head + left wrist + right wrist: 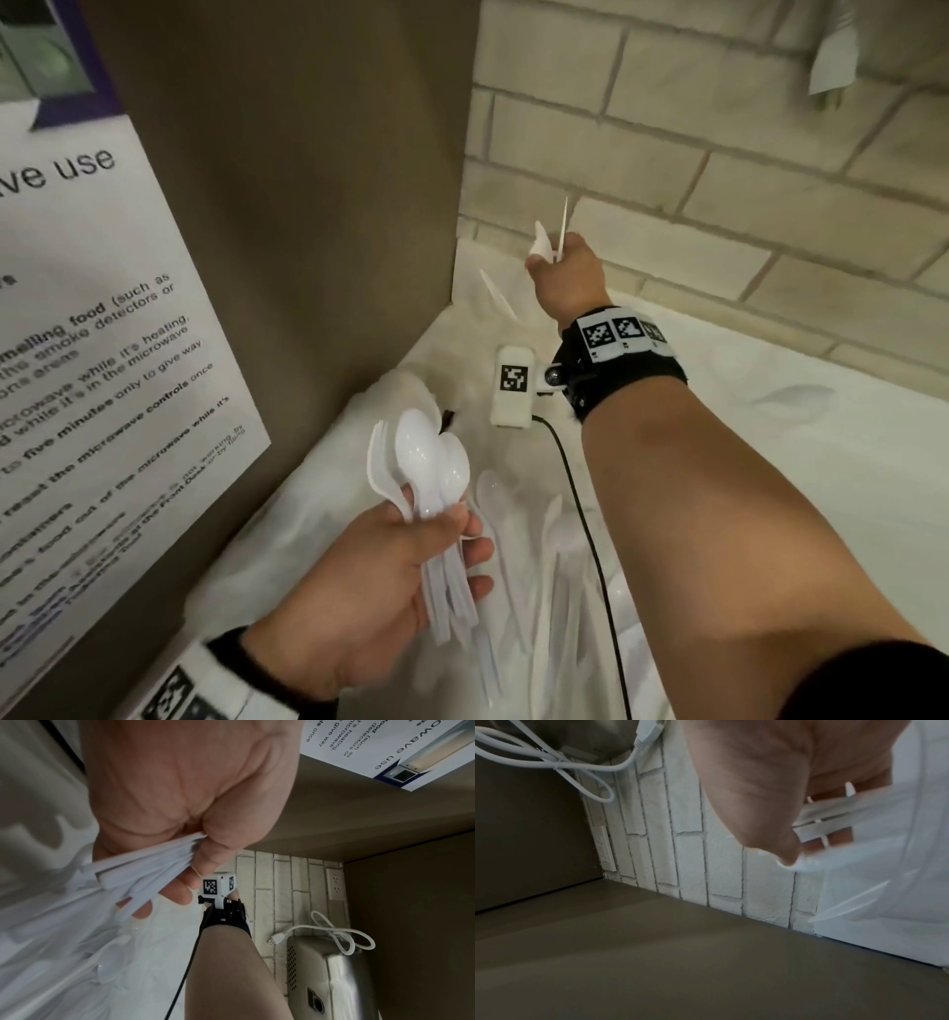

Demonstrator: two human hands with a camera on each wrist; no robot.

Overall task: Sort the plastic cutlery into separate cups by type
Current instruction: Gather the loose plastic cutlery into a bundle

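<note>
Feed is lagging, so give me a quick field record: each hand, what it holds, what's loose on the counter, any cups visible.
left hand: grips a bundle of spoons and forks
right hand: holds white cutlery near the brick wall, type unclear
counter: loose white cutlery lying on it
cups: none visible

Left hand point(375, 580) is down near the front with a bunch of spoons and forks point(421, 467) in it, right beside the cabinet side point(287, 205) with the notice point(92, 360) on it. Right hand point(567, 280) is way further back by the brick wall point(719, 180), in the corner, with a couple of pieces point(552, 239) sticking up from it. More loose cutlery point(518, 539) lies on the counter point(770, 411) between the two hands.
</note>
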